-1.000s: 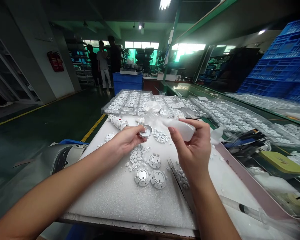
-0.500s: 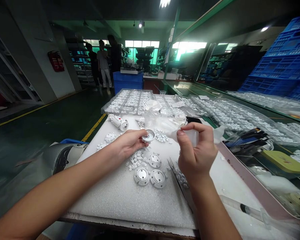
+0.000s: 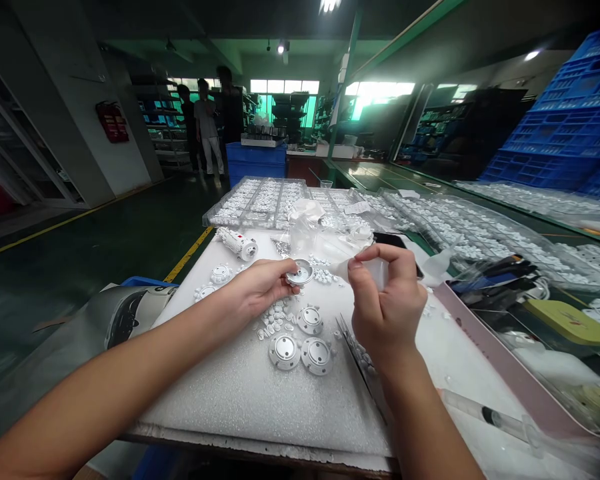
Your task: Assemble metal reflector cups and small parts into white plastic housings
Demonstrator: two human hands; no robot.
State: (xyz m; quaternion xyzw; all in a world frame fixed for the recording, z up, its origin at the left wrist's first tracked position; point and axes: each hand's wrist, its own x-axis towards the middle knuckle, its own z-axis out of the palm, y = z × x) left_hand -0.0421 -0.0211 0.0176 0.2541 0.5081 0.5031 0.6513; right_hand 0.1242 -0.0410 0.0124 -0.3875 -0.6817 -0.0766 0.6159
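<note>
My left hand [image 3: 267, 283] pinches the edge of a small round white cup-shaped part [image 3: 303, 275] with a raised hub in its centre. To its right my right hand [image 3: 387, 293] is closed, thumb pressed against the bent index finger; whatever it holds is hidden or too small to name. Between and below the hands, several round white discs [image 3: 285, 350] with grey rings lie on the white foam sheet [image 3: 240, 407]. Small white pieces [image 3: 275, 320] are scattered near my left hand. A pair of tweezers [image 3: 357, 360] lies just left of my right wrist.
Clear trays [image 3: 255, 203] of small white parts stand at the back. A white cylinder [image 3: 237, 244] lies at back left. At right are a syringe [image 3: 485, 415], a pink-edged tray [image 3: 510, 367] and a yellow-lidded box [image 3: 573, 320]. People [image 3: 207, 127] stand far off.
My right hand has shifted slightly left and the fingertips have come closer together. My left hand and the cup-shaped part have barely moved to the right.
</note>
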